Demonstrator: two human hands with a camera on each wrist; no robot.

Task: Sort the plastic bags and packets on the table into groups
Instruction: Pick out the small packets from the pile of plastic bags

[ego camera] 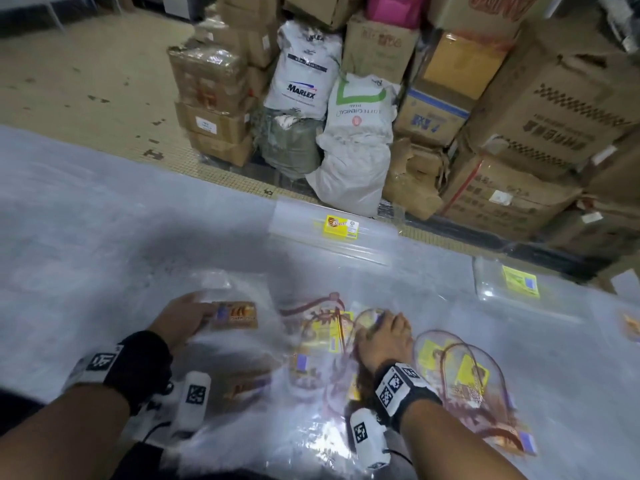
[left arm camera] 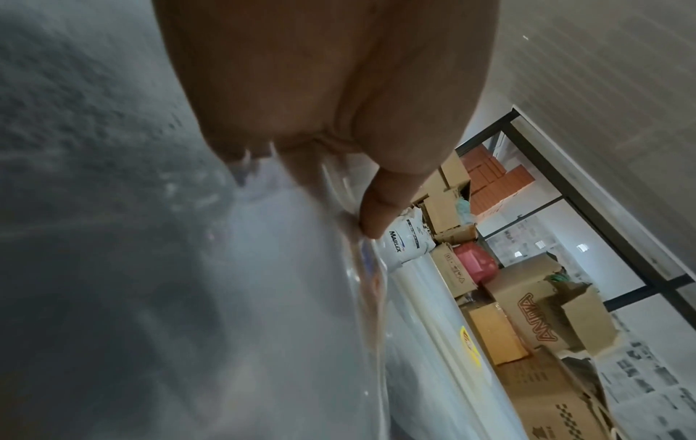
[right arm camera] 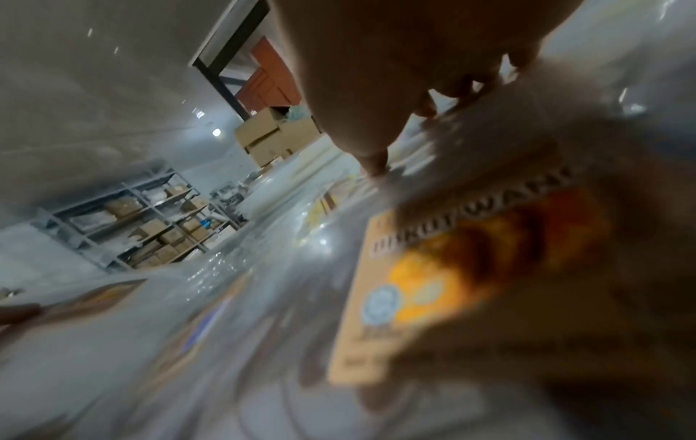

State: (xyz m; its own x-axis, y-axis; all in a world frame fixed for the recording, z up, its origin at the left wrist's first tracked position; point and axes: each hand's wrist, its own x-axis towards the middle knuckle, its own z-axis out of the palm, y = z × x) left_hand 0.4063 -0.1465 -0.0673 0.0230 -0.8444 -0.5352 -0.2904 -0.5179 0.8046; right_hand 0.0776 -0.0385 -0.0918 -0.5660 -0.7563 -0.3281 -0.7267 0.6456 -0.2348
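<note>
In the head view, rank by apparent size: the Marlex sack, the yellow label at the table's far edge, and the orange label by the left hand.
1. Marlex sack
2. Orange label
3. Yellow label

The labels look close; the orange one is nearer the camera.

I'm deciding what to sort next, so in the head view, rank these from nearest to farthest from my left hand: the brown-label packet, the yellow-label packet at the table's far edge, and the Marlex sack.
1. brown-label packet, touching the left hand.
2. yellow-label packet, far table edge, to the right.
3. Marlex sack, beyond the table.
</note>
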